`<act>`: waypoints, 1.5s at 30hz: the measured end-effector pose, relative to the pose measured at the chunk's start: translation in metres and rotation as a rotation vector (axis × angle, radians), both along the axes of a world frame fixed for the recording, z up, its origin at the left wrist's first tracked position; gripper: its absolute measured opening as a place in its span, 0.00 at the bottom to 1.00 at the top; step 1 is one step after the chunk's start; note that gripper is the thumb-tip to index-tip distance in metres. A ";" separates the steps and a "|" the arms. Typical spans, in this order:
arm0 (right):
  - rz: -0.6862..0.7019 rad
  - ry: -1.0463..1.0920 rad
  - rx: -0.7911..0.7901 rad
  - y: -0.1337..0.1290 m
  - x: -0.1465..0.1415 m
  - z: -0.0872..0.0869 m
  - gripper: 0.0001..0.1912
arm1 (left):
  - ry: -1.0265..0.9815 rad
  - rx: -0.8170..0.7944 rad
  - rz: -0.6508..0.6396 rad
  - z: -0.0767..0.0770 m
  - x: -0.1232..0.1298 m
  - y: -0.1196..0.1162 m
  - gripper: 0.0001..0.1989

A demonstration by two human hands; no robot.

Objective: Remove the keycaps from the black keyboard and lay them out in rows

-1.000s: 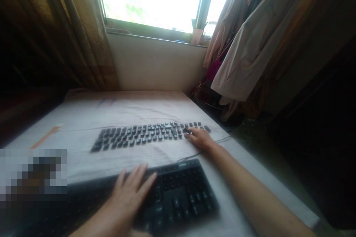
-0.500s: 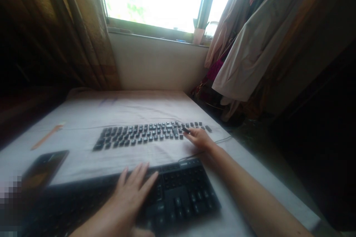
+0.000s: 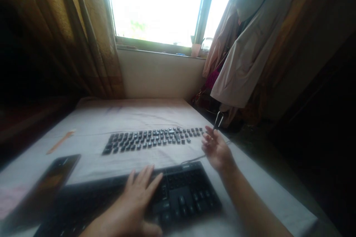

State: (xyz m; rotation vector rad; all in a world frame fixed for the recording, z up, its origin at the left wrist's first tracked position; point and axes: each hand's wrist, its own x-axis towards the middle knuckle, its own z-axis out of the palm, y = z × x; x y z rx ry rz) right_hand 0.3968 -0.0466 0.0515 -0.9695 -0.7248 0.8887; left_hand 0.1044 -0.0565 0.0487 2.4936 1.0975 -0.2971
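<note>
Holding a dark, wire-looped piece (image 3: 215, 124) pinched in the raised right hand (image 3: 218, 150), near the worktop's (image 3: 147, 108) right edge; likely light, bendable at the wire, best gripped by the dark end. Resting the spread left hand (image 3: 140, 192) on the keyboard (image 3: 176, 192).

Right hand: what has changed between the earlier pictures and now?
The right hand has drawn back rightward from the loose keys and turned; a wire tool now shows pointing up in its grip. The left hand stays spread on the keyboard; most loose keys remain in rows.
</note>
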 end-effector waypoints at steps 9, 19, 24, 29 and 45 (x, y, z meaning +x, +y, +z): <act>0.091 0.371 0.037 -0.026 -0.043 0.011 0.22 | -0.014 -0.007 -0.093 0.003 -0.027 0.002 0.57; 0.000 0.163 -0.108 -0.042 -0.104 0.020 0.26 | -0.335 0.368 0.181 -0.042 -0.174 0.033 0.34; 0.042 0.199 -0.223 -0.046 -0.144 0.019 0.26 | -0.600 0.421 0.441 -0.049 -0.187 0.030 0.32; 0.089 0.165 -0.341 -0.046 -0.175 0.008 0.28 | -0.792 0.303 0.642 -0.046 -0.172 0.017 0.28; 0.101 -0.326 -0.515 -0.040 -0.172 -0.020 0.18 | -1.448 -0.205 0.851 -0.055 -0.175 0.003 0.30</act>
